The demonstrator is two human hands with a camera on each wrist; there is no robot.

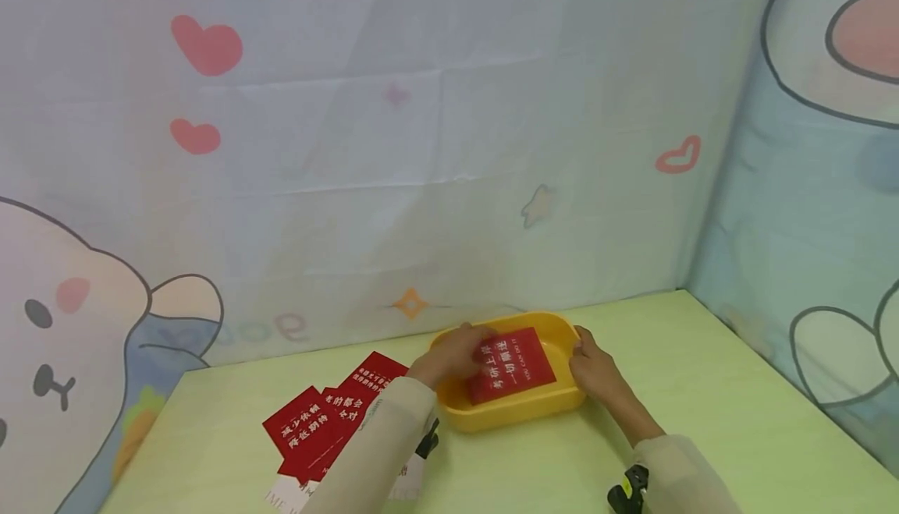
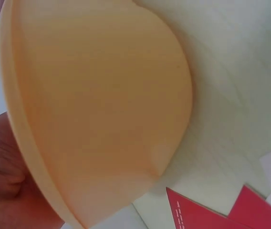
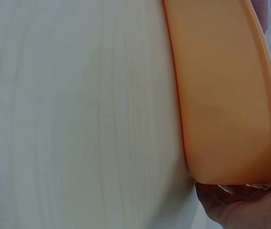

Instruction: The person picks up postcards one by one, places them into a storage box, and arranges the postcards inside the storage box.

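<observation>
Item: yellow tray (image 1: 516, 412), lower centre of head view, on green table (image 1: 702, 389). We judge it light, stiff plastic w/ smooth, somewhat slippery walls; best held at the rim on both short ends.

Contents: red card (image 1: 511, 366) lying tilted inside. We judge it thin, light, bendy; take by an edge.

Left hand (image 1: 453, 354): over tray's left rim, fingers on card's left edge; we can't tell if it pinches or just touches.

Right hand (image 1: 597, 370): fingers curled round tray's right rim, gripping.

Also: more red cards (image 1: 330, 420) fanned on table, lower left, well apart from tray.
</observation>
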